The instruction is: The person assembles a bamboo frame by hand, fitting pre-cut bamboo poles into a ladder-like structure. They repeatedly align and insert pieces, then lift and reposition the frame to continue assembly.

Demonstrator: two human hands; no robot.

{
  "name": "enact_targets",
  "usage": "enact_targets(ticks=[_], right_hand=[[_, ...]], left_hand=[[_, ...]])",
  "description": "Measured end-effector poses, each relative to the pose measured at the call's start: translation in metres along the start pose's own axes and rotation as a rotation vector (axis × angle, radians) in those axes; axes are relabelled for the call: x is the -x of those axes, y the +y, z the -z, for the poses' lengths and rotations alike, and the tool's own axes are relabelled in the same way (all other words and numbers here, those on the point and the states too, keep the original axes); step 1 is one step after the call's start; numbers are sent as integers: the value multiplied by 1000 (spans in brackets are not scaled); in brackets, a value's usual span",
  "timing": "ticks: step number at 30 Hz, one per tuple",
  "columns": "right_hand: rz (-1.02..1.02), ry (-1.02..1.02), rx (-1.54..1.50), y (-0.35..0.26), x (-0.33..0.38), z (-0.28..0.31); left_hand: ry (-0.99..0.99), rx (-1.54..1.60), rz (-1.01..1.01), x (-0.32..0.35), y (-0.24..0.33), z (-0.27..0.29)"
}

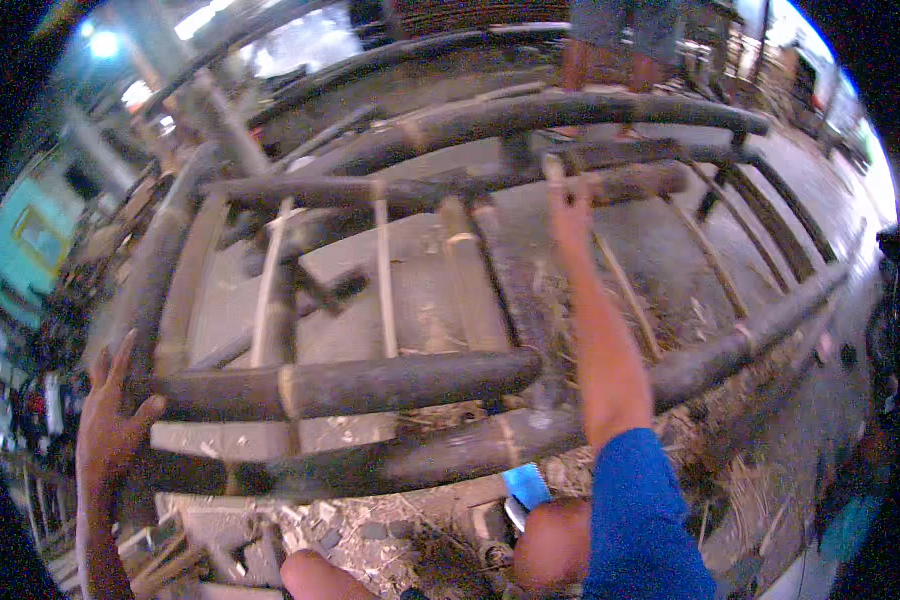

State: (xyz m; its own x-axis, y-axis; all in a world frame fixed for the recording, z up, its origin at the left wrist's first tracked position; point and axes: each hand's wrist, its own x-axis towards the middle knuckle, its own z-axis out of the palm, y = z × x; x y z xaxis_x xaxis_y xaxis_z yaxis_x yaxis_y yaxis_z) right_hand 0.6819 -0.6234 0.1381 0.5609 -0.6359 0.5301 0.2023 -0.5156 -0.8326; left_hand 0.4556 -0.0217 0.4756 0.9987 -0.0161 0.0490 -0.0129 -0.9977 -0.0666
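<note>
A large frame of dark bamboo poles (410, 387), with pale slats between its rails, stretches across in front of me. My left hand (112, 408) lies against its near left corner, fingers spread and thumb stretched out over the end of the pole. Reaching across the frame, my right hand (570, 203) is closed on the far inner rail, beside a short thick bamboo piece (642, 185). That hand is blurred, and its fingertips are partly hidden. Slender pale slats (385, 275) run between the near and far rails on the left side.
Wood chips and shavings (370, 520) litter the ground by my knees. A small blue object (527, 485) shows beside my right knee. Beyond the frame, a person (625, 50) stands at the back. A turquoise panel (40, 235) is at far left.
</note>
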Motion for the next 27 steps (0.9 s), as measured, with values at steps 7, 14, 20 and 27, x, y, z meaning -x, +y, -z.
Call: enact_targets(ticks=[7, 14, 20, 27], right_hand=[[-384, 293, -375, -69, 6, 4], [-651, 244, -1399, -60, -22, 54], [-638, 159, -1195, -22, -43, 86], [-280, 219, -504, -90, -29, 70]], left_hand=[[68, 27, -40, 2, -4, 0], [49, 39, -65, 2, 3, 4], [39, -130, 12, 6, 8, 7], [-53, -70, 7, -8, 12, 12]])
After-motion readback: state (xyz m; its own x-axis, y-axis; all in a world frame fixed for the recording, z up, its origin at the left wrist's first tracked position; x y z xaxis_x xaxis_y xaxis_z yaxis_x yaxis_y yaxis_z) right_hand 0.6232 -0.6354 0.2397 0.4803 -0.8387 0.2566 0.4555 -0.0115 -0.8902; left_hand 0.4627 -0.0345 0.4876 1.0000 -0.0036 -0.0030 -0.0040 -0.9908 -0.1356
